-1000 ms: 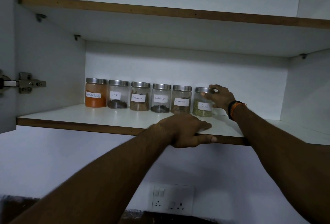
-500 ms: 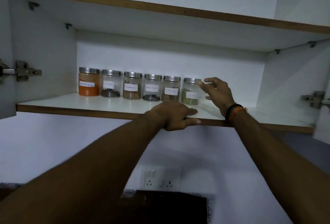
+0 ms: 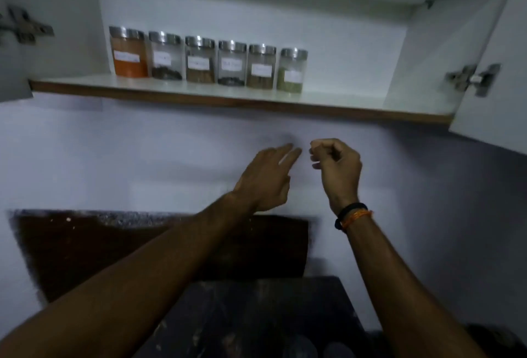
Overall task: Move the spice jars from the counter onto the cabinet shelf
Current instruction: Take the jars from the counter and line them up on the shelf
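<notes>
Several glass spice jars with metal lids and white labels stand in a row on the white cabinet shelf (image 3: 342, 101), from an orange-filled jar (image 3: 129, 52) at the left to a green-filled jar (image 3: 291, 71) at the right. Both hands hang below the shelf in front of the wall. My left hand (image 3: 266, 178) is flat with fingers stretched out and holds nothing. My right hand (image 3: 336, 169), with dark and orange bands at the wrist, has its fingers curled loosely and is empty too.
Open cabinet doors with metal hinges flank the shelf, the right door (image 3: 493, 78) jutting out near my right arm. A dark counter (image 3: 256, 315) lies below, with a dark brown panel (image 3: 85, 249) behind it on the wall.
My right hand let go of the green-filled jar and my left hand left the shelf edge. Both dropped below the shelf. The view tilted downward.
</notes>
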Motion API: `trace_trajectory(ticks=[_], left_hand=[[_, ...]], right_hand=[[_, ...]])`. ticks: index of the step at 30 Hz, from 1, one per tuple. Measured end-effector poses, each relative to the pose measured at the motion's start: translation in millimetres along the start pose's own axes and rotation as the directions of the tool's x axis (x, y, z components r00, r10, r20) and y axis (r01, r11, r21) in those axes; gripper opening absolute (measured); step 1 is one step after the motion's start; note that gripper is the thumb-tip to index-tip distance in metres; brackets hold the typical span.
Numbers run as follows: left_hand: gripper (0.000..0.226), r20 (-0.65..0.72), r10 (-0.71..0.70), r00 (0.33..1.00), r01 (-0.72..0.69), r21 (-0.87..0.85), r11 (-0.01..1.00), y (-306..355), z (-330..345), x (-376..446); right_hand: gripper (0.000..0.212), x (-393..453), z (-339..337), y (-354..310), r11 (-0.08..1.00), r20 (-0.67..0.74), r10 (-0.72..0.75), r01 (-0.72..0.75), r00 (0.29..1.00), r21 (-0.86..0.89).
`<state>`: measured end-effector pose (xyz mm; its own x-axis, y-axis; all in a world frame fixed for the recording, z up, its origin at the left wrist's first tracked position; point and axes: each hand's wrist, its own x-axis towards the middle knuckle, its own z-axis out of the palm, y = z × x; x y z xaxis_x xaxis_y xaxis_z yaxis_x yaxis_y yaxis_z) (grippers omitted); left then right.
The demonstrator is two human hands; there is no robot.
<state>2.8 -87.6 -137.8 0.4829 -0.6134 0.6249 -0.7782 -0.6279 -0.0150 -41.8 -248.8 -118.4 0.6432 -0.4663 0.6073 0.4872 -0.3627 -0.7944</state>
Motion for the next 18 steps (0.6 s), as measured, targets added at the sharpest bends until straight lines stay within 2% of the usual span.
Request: trace_trajectory(ticks=[1, 3, 5, 7, 9, 11, 13, 16, 18], left_hand=[[0.069, 0.131, -0.020, 0.991, 0.032, -0.086, 0.996, 6, 16, -22], [0.067, 0.384, -0.046, 0.922, 0.112, -0.152, 0.982, 15, 47, -65], [0.059, 0.550, -0.040, 0.834, 0.163, -0.176, 0.971, 25, 77, -107], [0.049, 0.658, -0.043, 0.751, 0.240, -0.213, 0.947, 34, 103, -148], [0.044, 0.748, -0.037, 0.662, 0.307, -0.226, 0.924, 45, 126, -188], [0.047, 0.812, -0.048, 0.581, 0.363, -0.206, 0.909, 55, 145, -223], [0.048, 0.846, -0.069, 0.529, 0.427, -0.195, 0.883, 64, 162, -254], [0.052, 0.847, -0.061, 0.528, 0.421, -0.198, 0.885, 74, 181, -285], [0.046, 0.844, -0.077, 0.530, 0.474, -0.220, 0.853, 82, 185, -293]], right_hand=[[0.012, -18, -1, 14, 0.998, 0.018, 0.058, -0.058, 0.998, -0.024], [0.014, -56, 0, 41, 0.979, 0.057, 0.191, -0.186, 0.980, -0.083], [0.012, -98, 0, 70, 0.939, 0.089, 0.315, -0.297, 0.945, -0.174], [0.010, -139, -4, 95, 0.880, 0.130, 0.416, -0.363, 0.900, -0.306], [0.012, -175, -11, 121, 0.799, 0.197, 0.520, -0.391, 0.831, -0.458], [0.016, -205, -18, 143, 0.707, 0.260, 0.593, -0.337, 0.762, -0.622], [0.015, -231, -25, 162, 0.630, 0.271, 0.632, -0.278, 0.726, -0.725], [0.020, -259, -34, 180, 0.539, 0.248, 0.690, -0.253, 0.680, -0.804], [0.029, -272, -38, 187, 0.497, 0.234, 0.722, -0.254, 0.651, -0.830]])
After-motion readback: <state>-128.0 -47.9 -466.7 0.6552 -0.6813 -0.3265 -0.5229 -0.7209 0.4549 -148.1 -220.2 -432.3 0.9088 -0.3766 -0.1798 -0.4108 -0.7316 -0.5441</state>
